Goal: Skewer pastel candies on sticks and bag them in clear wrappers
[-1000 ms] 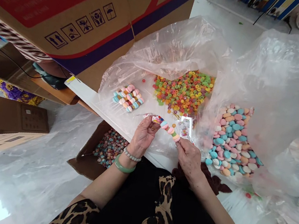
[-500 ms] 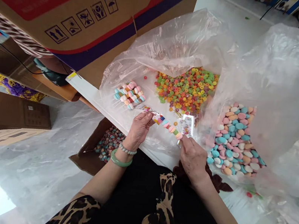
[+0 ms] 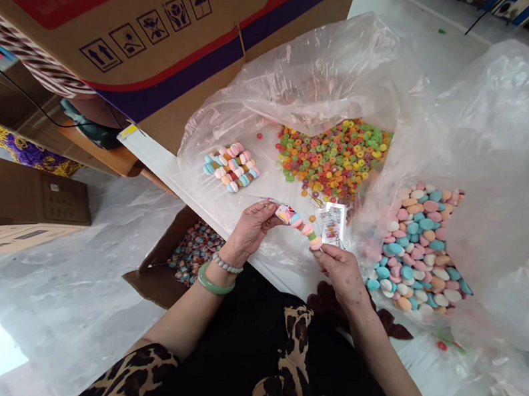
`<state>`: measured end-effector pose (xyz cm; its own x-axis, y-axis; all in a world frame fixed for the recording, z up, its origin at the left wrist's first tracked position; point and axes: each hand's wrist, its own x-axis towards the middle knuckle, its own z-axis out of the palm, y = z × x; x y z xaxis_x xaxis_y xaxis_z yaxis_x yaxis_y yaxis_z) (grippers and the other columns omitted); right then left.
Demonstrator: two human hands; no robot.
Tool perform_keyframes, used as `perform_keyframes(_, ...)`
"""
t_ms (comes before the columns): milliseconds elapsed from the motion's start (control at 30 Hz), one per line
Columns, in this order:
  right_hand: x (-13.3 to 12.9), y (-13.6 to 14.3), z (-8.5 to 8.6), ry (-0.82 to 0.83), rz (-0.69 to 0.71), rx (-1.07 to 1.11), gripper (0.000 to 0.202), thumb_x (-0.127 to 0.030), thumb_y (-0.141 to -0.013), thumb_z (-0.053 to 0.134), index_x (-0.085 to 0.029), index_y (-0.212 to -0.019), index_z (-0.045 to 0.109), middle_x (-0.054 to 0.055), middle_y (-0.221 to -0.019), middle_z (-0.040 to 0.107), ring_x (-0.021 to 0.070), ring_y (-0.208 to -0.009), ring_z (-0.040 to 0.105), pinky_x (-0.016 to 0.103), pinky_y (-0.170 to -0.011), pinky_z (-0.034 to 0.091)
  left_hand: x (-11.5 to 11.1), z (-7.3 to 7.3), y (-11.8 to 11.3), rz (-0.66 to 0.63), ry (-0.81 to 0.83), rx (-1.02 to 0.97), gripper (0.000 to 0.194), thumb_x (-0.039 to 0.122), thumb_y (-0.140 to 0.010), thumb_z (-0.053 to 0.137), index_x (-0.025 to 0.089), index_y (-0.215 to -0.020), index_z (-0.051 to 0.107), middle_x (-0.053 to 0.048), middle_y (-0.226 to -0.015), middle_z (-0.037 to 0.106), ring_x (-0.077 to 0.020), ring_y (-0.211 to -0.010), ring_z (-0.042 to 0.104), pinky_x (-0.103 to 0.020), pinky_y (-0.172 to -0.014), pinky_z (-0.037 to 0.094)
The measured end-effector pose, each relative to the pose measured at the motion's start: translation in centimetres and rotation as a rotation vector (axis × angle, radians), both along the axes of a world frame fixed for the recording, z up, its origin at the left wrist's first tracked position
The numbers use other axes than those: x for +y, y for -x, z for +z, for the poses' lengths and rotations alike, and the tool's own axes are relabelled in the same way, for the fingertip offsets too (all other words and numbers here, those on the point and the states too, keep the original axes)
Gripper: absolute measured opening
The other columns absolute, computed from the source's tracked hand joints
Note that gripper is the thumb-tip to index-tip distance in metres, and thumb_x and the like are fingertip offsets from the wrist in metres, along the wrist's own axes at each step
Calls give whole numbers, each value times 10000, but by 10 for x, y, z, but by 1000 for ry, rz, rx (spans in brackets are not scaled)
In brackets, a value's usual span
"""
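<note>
Between my hands a short row of pastel candies [image 3: 308,229] curves down to the right, its upper left end in a small printed wrapper [image 3: 284,213]. My left hand [image 3: 254,225] pinches that wrapper between thumb and fingers. At the row's other end, the fingertips of my right hand [image 3: 342,273] are closed on the last candies. A white printed packet [image 3: 334,224] lies just beyond my right fingers. Several finished-looking rows of candies [image 3: 232,167] rest side by side at the left of the plastic. Candy rings [image 3: 335,156] form a pile farther back.
Clear plastic sheeting [image 3: 314,84] spreads over the white table [image 3: 154,156]. Pastel oval candies [image 3: 418,251] are heaped at right. A large cardboard box [image 3: 179,69] stands at back left. Below the table edge, an open carton [image 3: 155,274] holds wrapped candies [image 3: 192,250].
My right hand has shifted slightly down, and the candy row is more bent. My left hand has moved slightly right, covering more of the printed wrapper.
</note>
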<state>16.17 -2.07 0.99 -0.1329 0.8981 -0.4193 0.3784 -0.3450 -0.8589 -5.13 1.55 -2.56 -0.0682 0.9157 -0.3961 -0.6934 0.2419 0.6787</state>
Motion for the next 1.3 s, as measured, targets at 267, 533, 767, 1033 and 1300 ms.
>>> perform_keyframes(267,-7,17,-10,-72,84,-74,388,-458,-793,538,-203,-526,421,-38,-521,396,117,-542,390,246,-540,281,-2,0,-7,185,-54,64,139,249,-698,811,158,-753,722,10,-750,678,-38,-585,555,-139,-556,450)
perform_keyframes(533,-5,11,-10,-165,43,-113,336,-405,-858,514,-209,-587,484,-39,-537,439,122,-541,426,244,-544,320,-6,2,-5,101,-36,68,187,248,-681,834,150,-780,710,-13,-849,705,-158,-750,706,-346,-827,566)
perform_keyframes(767,-10,13,-15,-660,166,-563,298,-277,-977,397,-187,-851,651,35,-707,643,153,-664,569,255,-622,364,-3,7,0,-42,-7,-43,378,487,-738,768,146,-884,698,-69,-792,736,-204,-745,725,-370,-819,575)
perform_keyframes(1033,-10,15,-13,-643,223,-559,299,-282,-975,419,-189,-829,663,27,-694,632,141,-642,558,254,-602,336,4,12,-6,-34,81,-55,327,342,-661,851,154,-880,698,-12,-747,698,-206,-709,721,-358,-728,596)
perform_keyframes(1300,-5,16,-14,145,-26,107,307,-465,-761,602,-184,-638,599,-49,-490,444,84,-452,324,243,-462,211,-6,0,-15,58,31,6,296,264,-626,870,150,-848,710,-8,-856,707,-154,-766,697,-314,-785,570)
